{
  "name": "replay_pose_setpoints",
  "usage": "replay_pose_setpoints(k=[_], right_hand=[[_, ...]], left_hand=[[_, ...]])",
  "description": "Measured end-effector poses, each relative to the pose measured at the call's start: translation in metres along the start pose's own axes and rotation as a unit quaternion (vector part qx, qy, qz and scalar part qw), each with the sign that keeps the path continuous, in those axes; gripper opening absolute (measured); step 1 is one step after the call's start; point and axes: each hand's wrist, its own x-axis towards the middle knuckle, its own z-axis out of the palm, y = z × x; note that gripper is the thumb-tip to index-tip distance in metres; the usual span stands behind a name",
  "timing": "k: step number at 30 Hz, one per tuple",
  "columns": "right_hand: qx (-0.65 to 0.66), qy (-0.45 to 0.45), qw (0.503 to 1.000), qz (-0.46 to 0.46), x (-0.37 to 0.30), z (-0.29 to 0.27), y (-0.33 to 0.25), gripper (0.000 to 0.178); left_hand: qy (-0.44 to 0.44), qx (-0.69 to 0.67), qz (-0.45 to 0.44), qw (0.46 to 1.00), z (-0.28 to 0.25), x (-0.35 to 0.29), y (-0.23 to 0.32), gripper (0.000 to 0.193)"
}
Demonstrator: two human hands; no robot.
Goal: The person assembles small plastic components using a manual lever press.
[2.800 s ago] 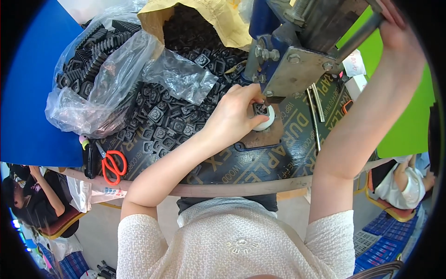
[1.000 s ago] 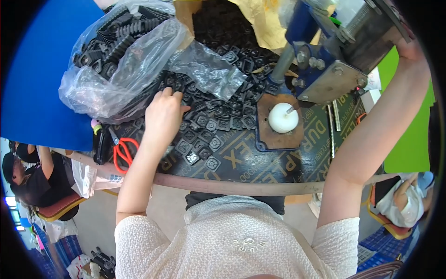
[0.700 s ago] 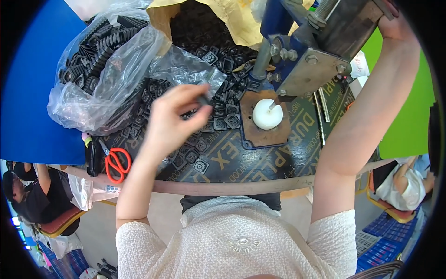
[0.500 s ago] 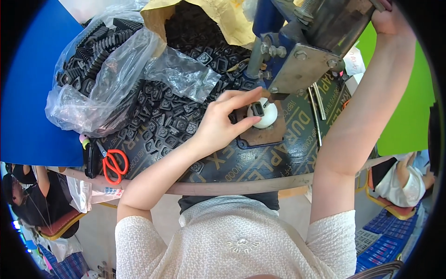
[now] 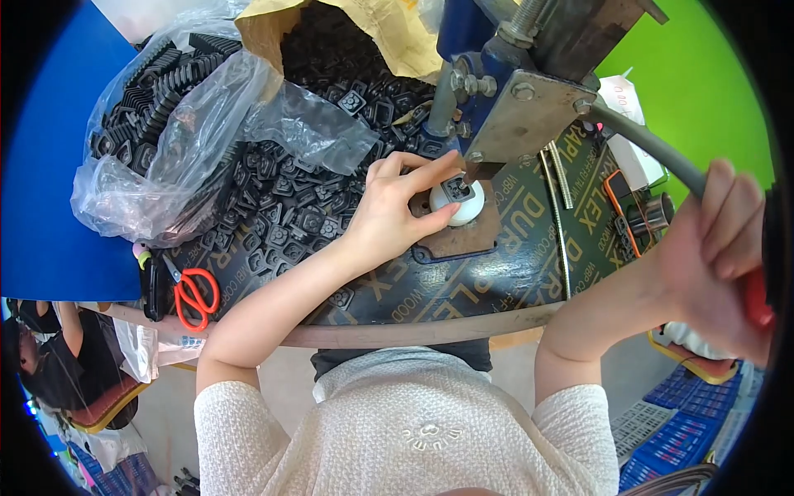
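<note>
My left hand pinches a small square black plastic piece between thumb and fingers. The piece rests on a round white block, under the head of a blue and steel hand press. A dark flat blade or bar at the bottom of the press is right beside the piece. Out to the right, my right hand is closed around the grey lever of the press, near its red grip. Part of that hand is cut off by the picture's dark rim.
Many loose black plastic pieces cover the table's left half, beside a clear bag of them and a yellow sack. Red-handled scissors lie near the front edge. Threaded rods and a phone-like orange-edged item lie right of the press.
My right hand has swung the lever down from the upper right toward the near right. The black piece in my left hand has turned from edge-on to lying flatter on the white block.
</note>
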Motion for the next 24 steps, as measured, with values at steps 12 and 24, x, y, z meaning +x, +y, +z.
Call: replay_pose_setpoints(k=[12, 24], right_hand=[[-0.086, 0.029, 0.994, -0.056, -0.115, -0.005, -0.021, 0.03], [0.052, 0.105, 0.988, 0.101, -0.037, -0.006, -0.028, 0.038]], left_hand=[[-0.006, 0.014, 0.013, 1.0, 0.0, 0.002, 0.003, 0.048], [-0.01, 0.03, 0.014, 0.999, 0.005, 0.005, -0.005, 0.035]])
